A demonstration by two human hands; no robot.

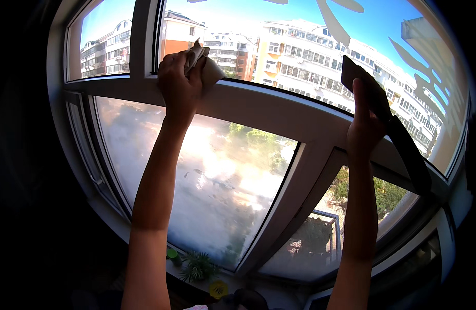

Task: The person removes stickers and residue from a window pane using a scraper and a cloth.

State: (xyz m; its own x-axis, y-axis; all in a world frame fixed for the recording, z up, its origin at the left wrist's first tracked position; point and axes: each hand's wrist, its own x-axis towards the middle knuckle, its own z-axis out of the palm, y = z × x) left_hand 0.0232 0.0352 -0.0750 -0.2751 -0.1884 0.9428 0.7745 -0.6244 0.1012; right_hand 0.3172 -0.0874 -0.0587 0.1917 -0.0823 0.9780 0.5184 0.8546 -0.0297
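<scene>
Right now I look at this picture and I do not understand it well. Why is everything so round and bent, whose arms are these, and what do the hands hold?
There is one picture, taken by a wide fisheye camera worn on a person's head. Such a lens bends straight lines near the edge, so the white window frame looks curved. The two bare arms coming up from the lower edge belong to that same person; no machine is here.

The left hand grips a pale crumpled cloth against the glass just above the horizontal bar of the frame. The right hand is closed around a long dark flat tool, perhaps a window wiper, though I cannot tell surely.

The lower left pane looks cloudy. On the sill below stand a small green plant and a small yellow object. Outside are apartment buildings and blue sky.
</scene>
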